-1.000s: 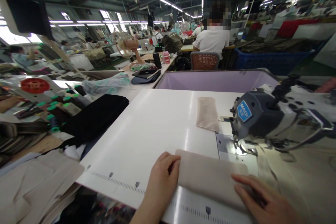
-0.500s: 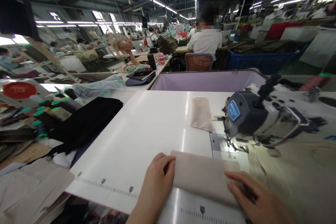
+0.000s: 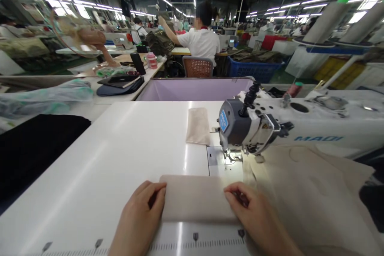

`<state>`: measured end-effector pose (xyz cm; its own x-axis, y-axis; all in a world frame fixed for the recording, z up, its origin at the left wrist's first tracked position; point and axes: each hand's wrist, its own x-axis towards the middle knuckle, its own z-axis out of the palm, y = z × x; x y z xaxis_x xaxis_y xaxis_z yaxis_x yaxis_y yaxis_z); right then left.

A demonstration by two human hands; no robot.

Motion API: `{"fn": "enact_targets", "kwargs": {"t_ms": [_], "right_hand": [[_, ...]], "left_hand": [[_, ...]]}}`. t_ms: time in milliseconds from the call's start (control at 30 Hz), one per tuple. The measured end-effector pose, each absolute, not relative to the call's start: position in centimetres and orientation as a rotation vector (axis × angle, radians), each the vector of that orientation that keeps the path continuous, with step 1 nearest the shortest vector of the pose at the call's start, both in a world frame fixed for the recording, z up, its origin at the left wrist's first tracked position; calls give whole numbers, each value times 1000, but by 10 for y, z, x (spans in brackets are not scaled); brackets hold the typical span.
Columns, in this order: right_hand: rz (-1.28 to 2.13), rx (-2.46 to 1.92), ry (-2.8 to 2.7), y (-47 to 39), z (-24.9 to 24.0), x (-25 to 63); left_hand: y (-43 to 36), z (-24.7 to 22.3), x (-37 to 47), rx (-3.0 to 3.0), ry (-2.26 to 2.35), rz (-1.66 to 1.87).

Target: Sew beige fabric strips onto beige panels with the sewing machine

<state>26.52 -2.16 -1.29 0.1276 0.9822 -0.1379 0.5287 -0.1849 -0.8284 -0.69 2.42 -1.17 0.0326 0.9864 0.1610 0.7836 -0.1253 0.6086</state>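
One long cloth [image 3: 195, 200]: pinched by fingers of left hand [image 3: 138, 216] and right hand [image 3: 258, 212].
Sewing machine [image 3: 237, 122]: cloth outside it; stitching progress unclear.

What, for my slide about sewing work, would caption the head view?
Left hand and right hand hold beige fabric near a sewing machine.

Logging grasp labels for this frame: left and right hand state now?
Left hand: closed, pinching the beige fabric piece.
Right hand: closed, pinching its other end.
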Motion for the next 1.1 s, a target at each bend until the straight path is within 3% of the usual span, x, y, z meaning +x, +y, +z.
{"fn": "enact_targets", "kwargs": {"t_ms": [733,933,1100], "right_hand": [[948,-1904,-1582,-21,-11,267],[632,-1844,-1980,-22,-10,274],[457,-1712,-2260,-23,-9,283]], "left_hand": [[22,-16,-5,2068,1827,708],[24,-11,-9,2581,1638,612],[44,-2,-6,2734,1317,220]]}}
